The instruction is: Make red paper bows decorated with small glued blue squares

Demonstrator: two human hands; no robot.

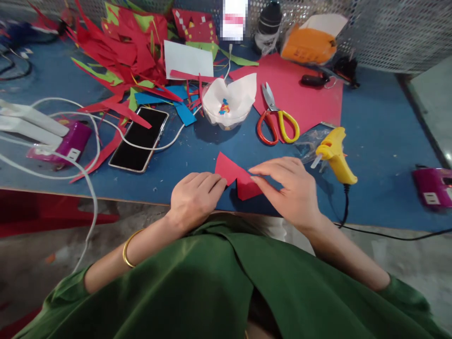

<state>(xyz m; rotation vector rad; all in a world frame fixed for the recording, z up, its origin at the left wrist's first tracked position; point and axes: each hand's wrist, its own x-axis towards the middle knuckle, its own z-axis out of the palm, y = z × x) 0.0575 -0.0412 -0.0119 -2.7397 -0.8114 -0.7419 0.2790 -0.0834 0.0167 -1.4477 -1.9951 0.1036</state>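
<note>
Close to the table's front edge is a piece of red paper [244,184] with a notch in its lower side. My left hand [197,195] grips its left part, fingers curled over the paper. From the right, my right hand [291,188] pinches the upper right edge between thumb and fingertips. Beyond the hands lie scissors [271,113] with one red and one yellow handle, blades pointing away. A yellow glue gun [335,155] rests right of my right hand, its nozzle toward the left.
A bowl [229,110] lined with white paper holds small coloured bits. A phone [139,139] lies at left under a white cable [155,149]. Red paper scraps [130,52] are heaped at the back left. A large red sheet [318,103] lies under the scissors. Purple boxes stand at both sides.
</note>
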